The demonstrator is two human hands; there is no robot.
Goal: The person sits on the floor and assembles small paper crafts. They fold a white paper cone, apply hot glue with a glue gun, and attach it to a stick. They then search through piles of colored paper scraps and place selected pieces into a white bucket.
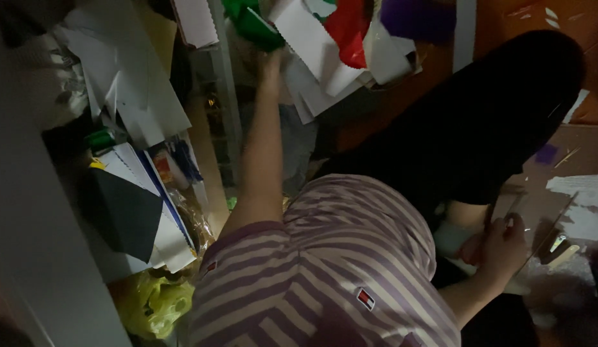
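My left hand (271, 63) is stretched far out to a heap of loose paper sheets, and its fingers close on a green paper piece (257, 27). White sheets (315, 48) and a red sheet (348, 29) lie right beside it. My right hand (502, 247) rests low on the right by my black-clad leg (479, 122), closed around a thin wooden stick (490, 212). My striped purple and white shirt (325, 270) fills the lower middle of the dim view.
White folded papers (129, 83) and a black and white sheet (129, 212) are piled on the left beside a grey wall (29, 244). A yellow plastic bag (151, 305) lies at the bottom left. Paper scraps (585, 205) and sticks litter the brown floor (536, 19) on the right.
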